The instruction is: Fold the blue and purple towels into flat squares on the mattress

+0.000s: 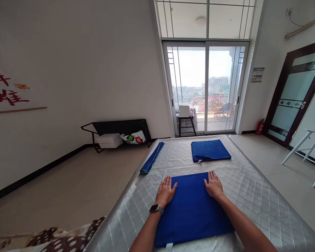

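A folded blue towel [190, 206] lies in front of me on a grey quilted mattress [254, 196]. My left hand [166, 191] rests flat on the towel's far left corner, fingers stretched out, a watch on the wrist. My right hand [214, 184] lies flat on its far right corner, fingers also straight. Farther away, a second folded blue towel [210, 150] sits on the mattress. A third blue towel [152, 157], folded into a long strip, lies along the mattress's left edge.
A black low rack [120, 127] with a white box and a bag stands by the left wall. Glass sliding doors [206, 87] are ahead, a stool with a white box before them. A white table [311, 143] stands at right. Spotted fabric [55, 238] lies bottom left.
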`<state>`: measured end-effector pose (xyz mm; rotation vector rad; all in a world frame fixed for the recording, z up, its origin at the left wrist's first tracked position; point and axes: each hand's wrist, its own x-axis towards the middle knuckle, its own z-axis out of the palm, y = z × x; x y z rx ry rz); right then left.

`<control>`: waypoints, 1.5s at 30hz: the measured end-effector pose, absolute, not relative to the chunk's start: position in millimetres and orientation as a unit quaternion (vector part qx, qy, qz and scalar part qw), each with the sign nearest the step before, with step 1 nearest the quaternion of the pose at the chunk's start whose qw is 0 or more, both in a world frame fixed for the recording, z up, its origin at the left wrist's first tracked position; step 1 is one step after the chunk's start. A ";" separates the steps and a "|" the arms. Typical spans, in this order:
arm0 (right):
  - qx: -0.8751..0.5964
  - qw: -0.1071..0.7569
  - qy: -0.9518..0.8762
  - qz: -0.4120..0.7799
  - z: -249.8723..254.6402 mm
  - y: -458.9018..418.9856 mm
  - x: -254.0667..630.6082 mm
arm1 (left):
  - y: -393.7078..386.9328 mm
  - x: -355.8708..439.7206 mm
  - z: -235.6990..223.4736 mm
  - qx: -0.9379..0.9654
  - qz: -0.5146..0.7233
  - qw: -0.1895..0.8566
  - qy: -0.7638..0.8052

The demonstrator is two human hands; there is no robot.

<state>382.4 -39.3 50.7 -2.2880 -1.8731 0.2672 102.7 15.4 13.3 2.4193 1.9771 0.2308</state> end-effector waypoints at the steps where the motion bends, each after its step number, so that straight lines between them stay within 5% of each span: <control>1: -0.766 0.082 -0.631 0.095 51.2 -39.0 384.3 | 15.4 103.5 13.3 0.772 0.071 0.004 0.632; 8: -0.767 0.076 -0.629 0.101 56.0 -41.5 387.8 | 19.4 113.2 27.7 0.770 0.064 -0.023 0.634; 19: -0.763 0.069 -0.638 0.083 54.0 -43.0 388.6 | -14.8 267.9 10.1 0.886 0.135 -0.013 0.443; 30: -0.774 0.087 -0.620 0.090 47.9 -37.1 388.0 | 3.9 116.9 7.7 0.775 0.089 -0.035 0.625; 45: -0.748 0.075 -0.653 0.089 48.2 -76.8 383.4 | 2.3 111.4 8.9 0.762 0.087 -0.051 0.639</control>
